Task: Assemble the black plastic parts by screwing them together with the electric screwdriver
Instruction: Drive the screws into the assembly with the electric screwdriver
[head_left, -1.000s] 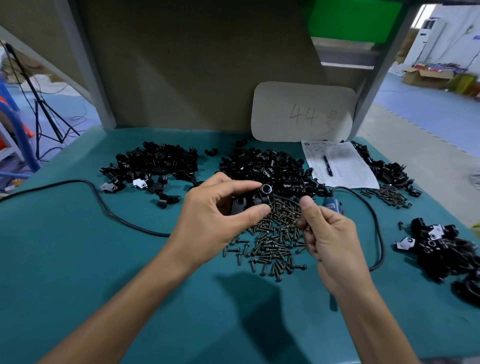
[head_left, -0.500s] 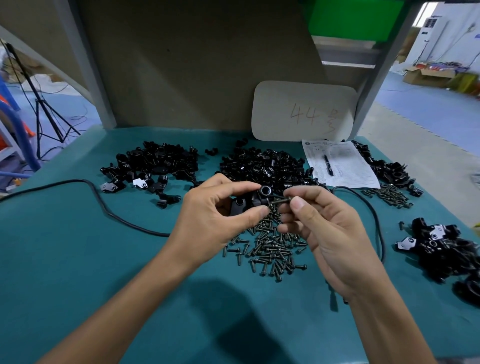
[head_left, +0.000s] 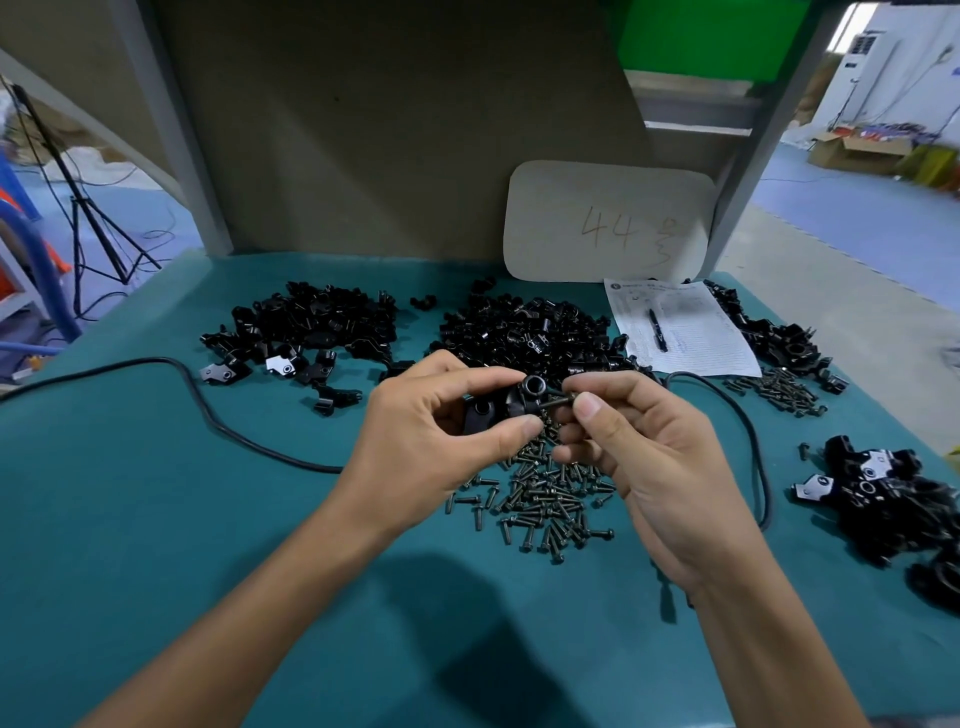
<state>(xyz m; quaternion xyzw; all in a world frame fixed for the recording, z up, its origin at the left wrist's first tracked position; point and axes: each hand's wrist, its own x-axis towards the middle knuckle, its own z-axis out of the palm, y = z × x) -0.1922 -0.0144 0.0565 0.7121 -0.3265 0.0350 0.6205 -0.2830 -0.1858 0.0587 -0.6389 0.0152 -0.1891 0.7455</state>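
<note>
My left hand (head_left: 426, 441) grips a black plastic part (head_left: 511, 405) between thumb and fingers, its round socket facing up, above the green table (head_left: 156, 519). My right hand (head_left: 639, 457) pinches a dark screw (head_left: 558, 401) lying level, its tip at the side of the part. A heap of loose screws (head_left: 545, 499) lies on the table just under both hands. The electric screwdriver is hidden; only its black cable (head_left: 753, 447) shows to the right of my right hand.
Piles of black parts lie at the back left (head_left: 306, 332), back centre (head_left: 524, 332) and back right (head_left: 774, 338). Assembled pieces (head_left: 904, 499) sit at the right edge. A paper with a pen (head_left: 675, 327), a second screw pile (head_left: 779, 389) and another cable (head_left: 208, 410) also lie here.
My right hand rose from the screw heap with one screw pinched and brought it left to the part. My left hand kept the part almost still.
</note>
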